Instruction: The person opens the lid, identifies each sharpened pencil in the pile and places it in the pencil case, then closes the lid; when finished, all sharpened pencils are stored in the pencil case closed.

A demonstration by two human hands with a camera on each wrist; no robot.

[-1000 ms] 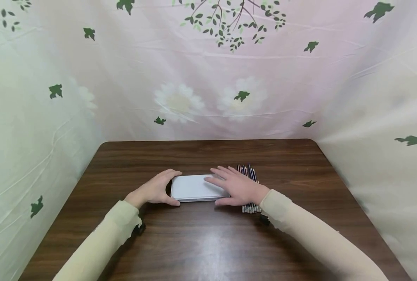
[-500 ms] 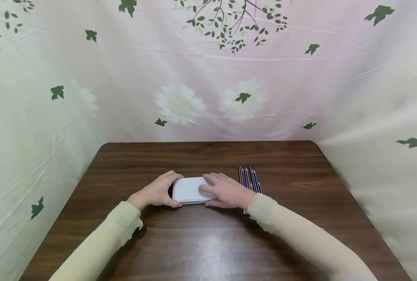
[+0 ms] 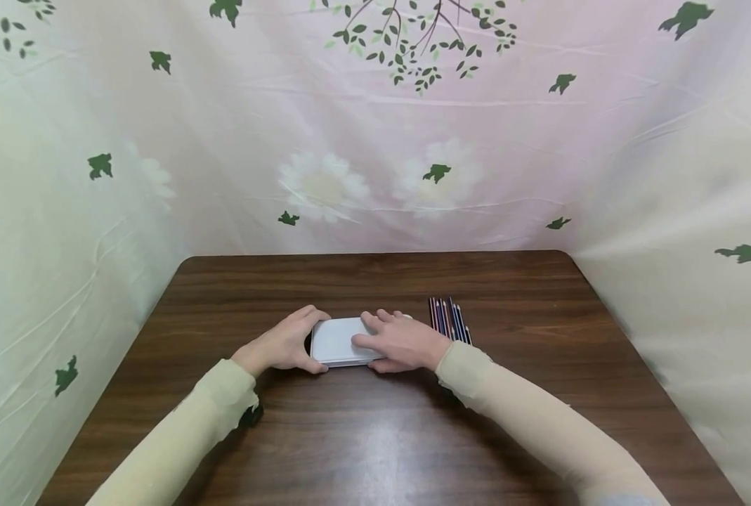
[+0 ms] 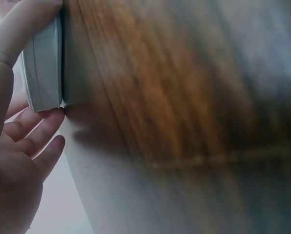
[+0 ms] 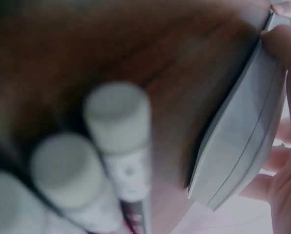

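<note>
Holding a white case (image 3: 334,343), left hand (image 3: 282,344) and right hand (image 3: 408,344), each grip pinching one end

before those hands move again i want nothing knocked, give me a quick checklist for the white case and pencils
1. Left hand on the white case: ok, thumb and fingers span its left end.
2. Right hand on it: ok, thumb at the near edge, fingers over the top.
3. Case closed: ok, only a thin seam shows along the near side.
4. Pencils apart from the case: ok, table shows between.
5. Right sleeve off the pencils: cannot tell, it hides their blunt ends.
6. Pencil tips level: not ok, uneven.
</note>
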